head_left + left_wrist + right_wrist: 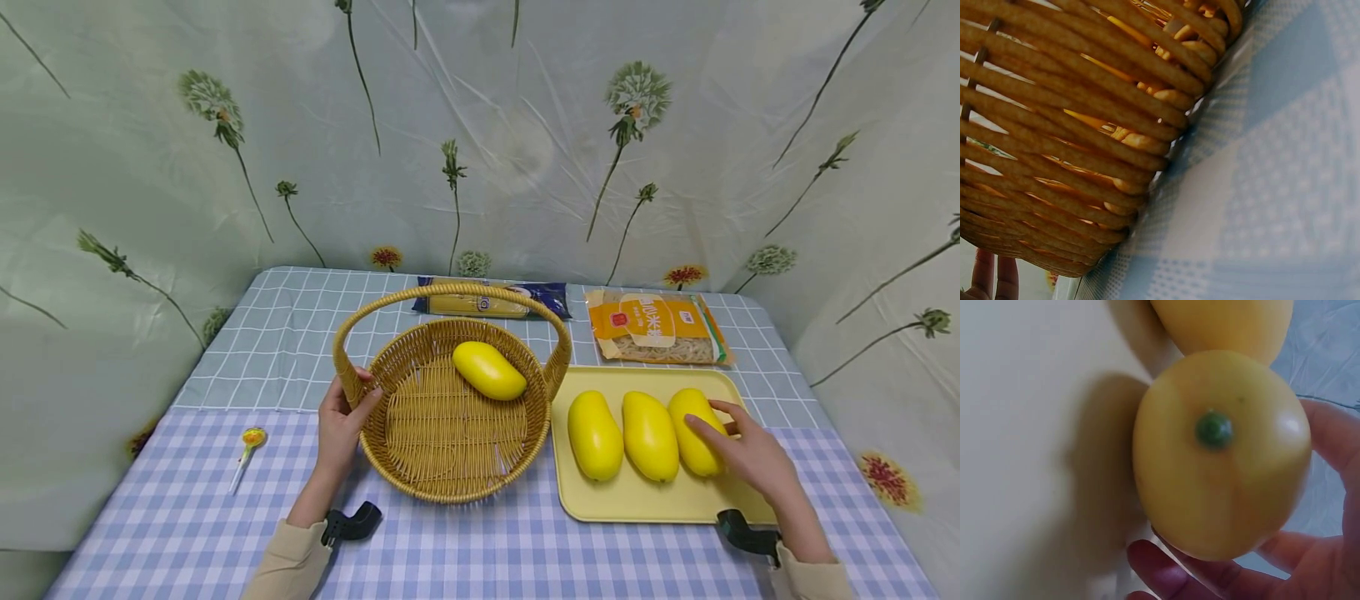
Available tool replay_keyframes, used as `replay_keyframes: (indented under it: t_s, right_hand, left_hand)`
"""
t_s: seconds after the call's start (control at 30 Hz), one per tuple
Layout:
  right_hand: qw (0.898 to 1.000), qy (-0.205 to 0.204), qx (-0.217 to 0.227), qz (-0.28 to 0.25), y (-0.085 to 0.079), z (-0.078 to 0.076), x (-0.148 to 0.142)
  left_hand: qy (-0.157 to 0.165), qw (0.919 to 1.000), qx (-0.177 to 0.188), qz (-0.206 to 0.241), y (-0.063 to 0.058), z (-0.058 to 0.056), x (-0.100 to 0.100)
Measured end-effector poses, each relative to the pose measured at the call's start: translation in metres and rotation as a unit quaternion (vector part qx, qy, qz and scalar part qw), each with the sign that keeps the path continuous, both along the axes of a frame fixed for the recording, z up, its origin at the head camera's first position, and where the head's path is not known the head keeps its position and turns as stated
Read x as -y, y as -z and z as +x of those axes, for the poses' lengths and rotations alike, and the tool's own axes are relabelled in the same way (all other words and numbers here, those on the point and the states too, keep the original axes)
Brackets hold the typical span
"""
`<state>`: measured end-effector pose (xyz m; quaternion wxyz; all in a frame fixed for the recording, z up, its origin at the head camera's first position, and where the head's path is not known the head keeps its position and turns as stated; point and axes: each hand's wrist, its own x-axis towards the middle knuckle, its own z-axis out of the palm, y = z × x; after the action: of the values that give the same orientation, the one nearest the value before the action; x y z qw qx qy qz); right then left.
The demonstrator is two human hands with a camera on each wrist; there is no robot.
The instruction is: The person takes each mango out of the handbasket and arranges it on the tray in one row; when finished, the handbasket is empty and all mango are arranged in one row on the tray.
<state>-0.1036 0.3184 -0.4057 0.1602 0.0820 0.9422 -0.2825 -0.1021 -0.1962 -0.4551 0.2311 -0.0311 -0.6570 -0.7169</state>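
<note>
A round wicker basket point(442, 493) with an arched handle stands mid-table. My left hand point(341, 429) grips its left side near the handle's foot, thumb over the rim. The woven side point(1066, 131) fills much of the left wrist view, with fingers point(1007, 278) at the lower left. A yellow mango point(489, 371) lies inside the basket. On the yellow tray point(637, 504), my right hand point(757, 458) holds the rightmost mango point(694, 433) between thumb and fingers. That mango point(1222, 469) shows a green stem end in the right wrist view.
Left of the held mango lie a middle mango point(649, 437) and a left mango point(595, 436). Behind the tray is an orange food packet point(656, 327). A blue-and-yellow packet point(480, 307) lies behind the basket. A lollipop point(252, 438) rests at the left.
</note>
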Motion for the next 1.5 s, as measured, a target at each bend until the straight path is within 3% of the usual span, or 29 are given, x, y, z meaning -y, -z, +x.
replay_keyframes:
  t_s: [0.37, 0.57, 0.63, 0.73, 0.9, 0.97, 1.03, 1.13, 1.23, 1.5]
  right_hand:
    - [1.000, 0.007, -0.011, 0.012, -0.002, 0.003, 0.000]
    - [0.992, 0.040, -0.118, -0.007, 0.004, 0.007, 0.003]
    - [0.983, 0.056, -0.176, 0.000, 0.014, 0.005, -0.001]
    - [0.961, 0.081, -0.265, 0.016, 0.036, -0.001, -0.007]
    - [0.927, 0.078, -0.366, -0.034, 0.049, -0.007, 0.004]
    - [0.918, 0.057, -0.387, -0.067, 0.039, -0.004, 0.019]
    - [0.905, 0.034, -0.420, -0.067, 0.029, -0.001, 0.037]
    - [0.892, -0.003, -0.443, -0.094, -0.002, 0.009, 0.070]
    - [0.875, -0.040, -0.471, -0.103, -0.020, 0.014, 0.094]
    - [0.848, -0.112, -0.499, -0.141, -0.032, 0.008, 0.131]
  left_hand:
    - [0.003, 1.0000, 0.002, -0.001, 0.001, -0.001, 0.000]
    - [0.002, 1.0000, 0.002, -0.003, 0.001, -0.001, 0.000]
    - [0.000, 1.0000, 0.004, -0.003, 0.000, -0.001, 0.000]
    - [-0.002, 1.0000, 0.006, -0.002, -0.001, 0.000, -0.001]
    - [-0.004, 1.0000, 0.007, -0.005, -0.001, 0.000, -0.001]
    - [-0.003, 1.0000, 0.005, -0.005, -0.001, 0.000, -0.001]
    - [-0.002, 1.0000, 0.004, -0.004, -0.001, 0.000, -0.001]
    - [0.001, 1.0000, 0.003, -0.003, 0.000, 0.000, -0.001]
    - [0.002, 1.0000, 0.002, 0.000, 0.001, 0.000, -0.001]
    - [0.001, 1.0000, 0.004, -0.004, -0.001, 0.000, 0.000]
